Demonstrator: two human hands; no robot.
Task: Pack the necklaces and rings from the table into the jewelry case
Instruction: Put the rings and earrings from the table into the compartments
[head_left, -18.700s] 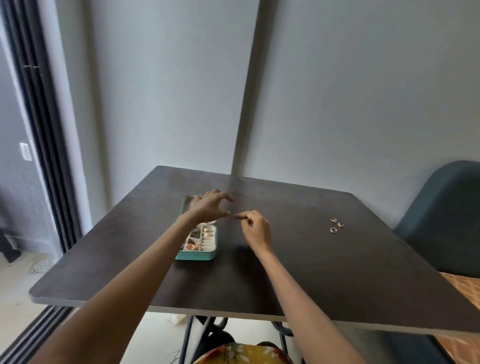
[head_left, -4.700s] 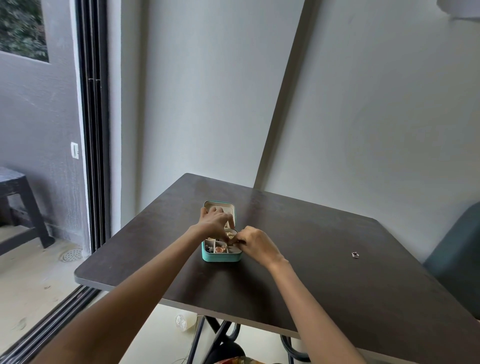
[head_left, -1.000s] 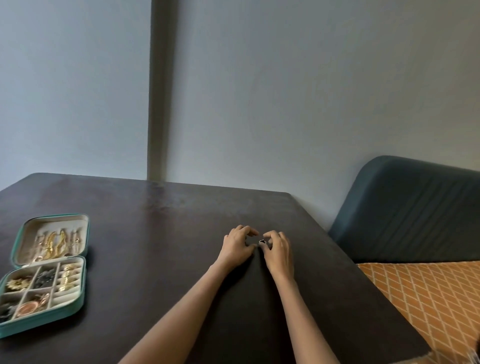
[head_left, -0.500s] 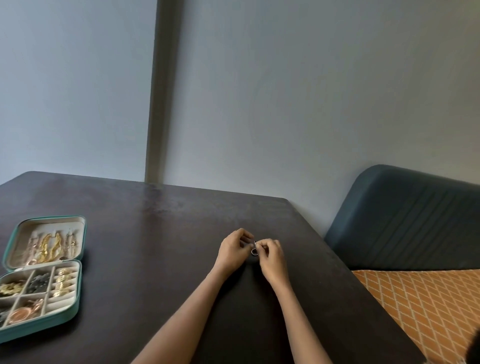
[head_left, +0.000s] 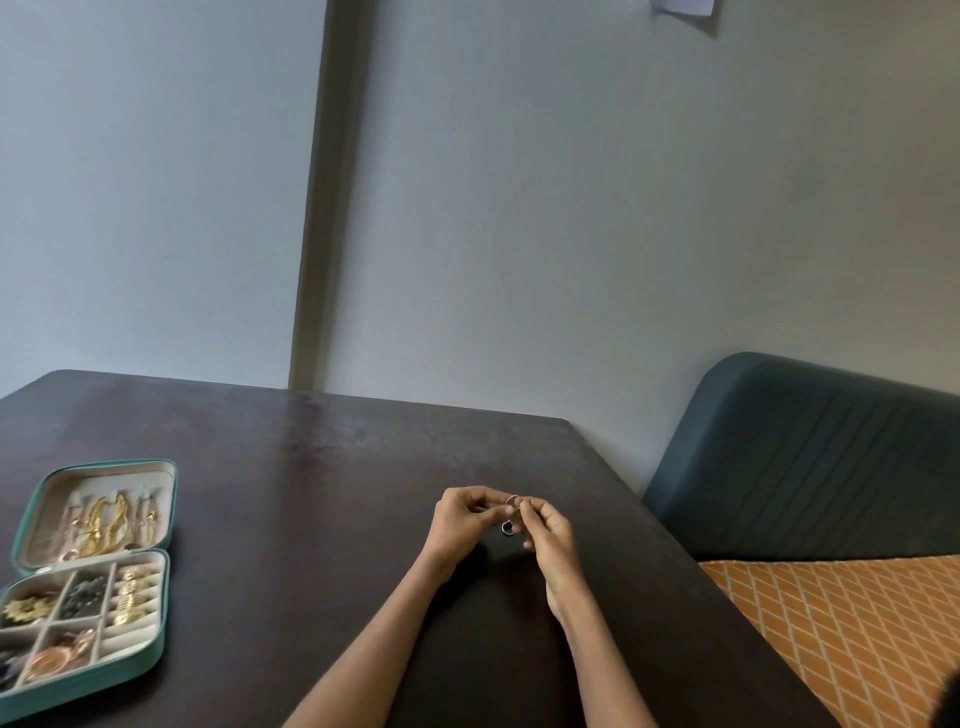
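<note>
My left hand and my right hand meet fingertip to fingertip just above the dark table, right of its middle. A thin pale ring sticks up between the fingertips of both hands. A darker ring shows just below it, between my left thumb and my right fingers. Which hand holds which ring is not clear. The teal jewelry case lies open at the table's left edge. Gold necklaces hang in its lid, and rings and other pieces fill its compartments.
A dark blue sofa back and an orange patterned cushion stand close to the table's right edge. A grey wall with a vertical strip runs behind the table.
Both hands have lifted slightly off the table with the rings pinched between them. The view has tilted up a little; the case has not moved.
</note>
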